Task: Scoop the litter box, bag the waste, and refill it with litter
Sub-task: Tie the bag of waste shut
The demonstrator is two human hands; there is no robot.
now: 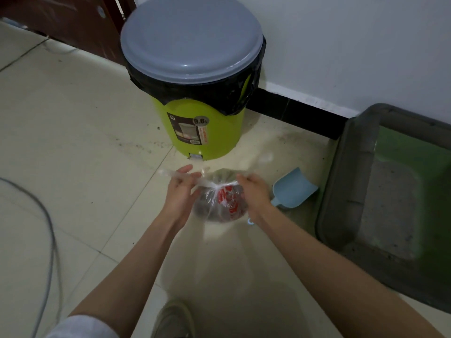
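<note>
Cable: a grey cable (50,230) curves over the tiled floor (73,132) along the left edge of the view.
Door: a dark wooden door (61,18) stands at the top left corner, where the floor ends.
Sleeve: a white sleeve (80,329) shows at the bottom edge, on the left arm.
Shoe: a grey shoe (172,320) rests on the floor at the bottom edge, between the two forearms.
Left hand: the left hand (179,192) pinches one twisted end of the bag's top between thumb and fingers, drawn out to the left; some fingers point forward, half straight.
Bin: a lime-green pedal bin (205,125) with a grey lid (190,42), closed, and a black liner (214,93) folded over its rim stands against the white wall (341,40), just beyond the hands.
Bag: a clear plastic bag (219,203) with red print, filled with dark grey clumps, sits on the floor between the hands, near the bin's foot; its neck is gathered into a knot in the middle.
Right hand: the right hand (253,193) grips the other twisted end, fingers curled round it, drawn to the right.
Scoop: a light blue scoop (294,189) lies on the floor just right of the right hand, between bag and litter box.
Litter box: a grey-rimmed litter box (341,181) with green inner walls sits by the wall at the right edge; grey litter (388,206) covers its bottom.
</note>
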